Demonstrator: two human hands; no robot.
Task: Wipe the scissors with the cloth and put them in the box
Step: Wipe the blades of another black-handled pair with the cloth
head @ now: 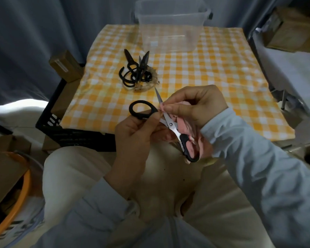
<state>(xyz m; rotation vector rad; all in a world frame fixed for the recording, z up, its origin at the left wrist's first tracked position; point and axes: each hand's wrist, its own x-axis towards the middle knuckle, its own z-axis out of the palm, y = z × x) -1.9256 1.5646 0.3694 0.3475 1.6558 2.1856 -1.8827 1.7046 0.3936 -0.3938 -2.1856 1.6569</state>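
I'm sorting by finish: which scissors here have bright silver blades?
The pair in the left hand, with the right hand pinching the pink cloth on its blade. The piled scissors are dark throughout.

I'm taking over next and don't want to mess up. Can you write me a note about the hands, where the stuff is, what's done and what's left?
Left hand: holds the open scissors by one black handle.
Right hand: pinches the pink cloth around a blade.
Box: clear, at the table's far edge; nothing shows inside.
Pile of other scissors: on the table, nearer than the box.
Done: wiping is under way.
Left: finish wiping, put the scissors in the box, then probably do the pile.
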